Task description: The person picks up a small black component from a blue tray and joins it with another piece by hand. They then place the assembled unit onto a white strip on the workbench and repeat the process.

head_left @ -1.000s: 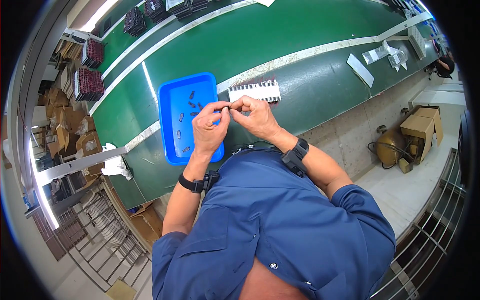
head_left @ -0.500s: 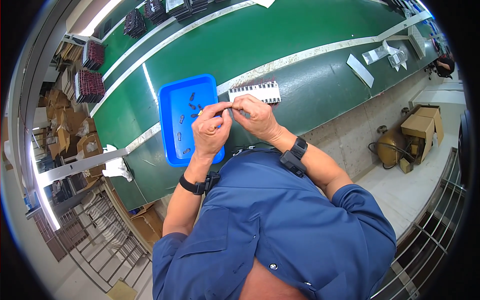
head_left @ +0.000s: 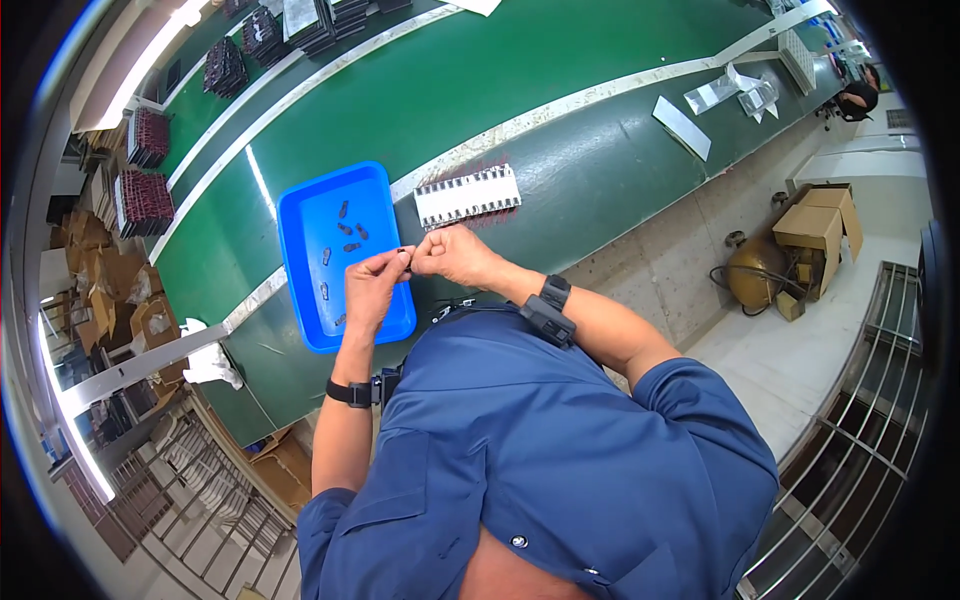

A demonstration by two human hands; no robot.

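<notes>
My left hand (head_left: 370, 293) is closed in a pinch above the right rim of a blue tray (head_left: 299, 315). Opposite it, my right hand (head_left: 457, 257) is pinched too, its fingertips almost meeting those of the left. Between them shows a small dark part (head_left: 406, 264), mostly covered by the fingers. Several small black parts (head_left: 326, 257) lie loose in the tray. Just beyond my right hand sits a white block (head_left: 468, 198) with dark slots along both long sides and thin reddish wires sticking out around it.
The green bench (head_left: 570, 190) has a pale strip running along it. A white flat piece (head_left: 682, 128) and clear plastic packaging (head_left: 735, 92) lie to the right. Stacks of dark panels (head_left: 147, 203) stand at the left, and cardboard boxes (head_left: 815, 225) on the floor at right.
The whole view has shifted. My hands have drawn back toward me from the white block, which now shows more fully. The fingertips stay together.
</notes>
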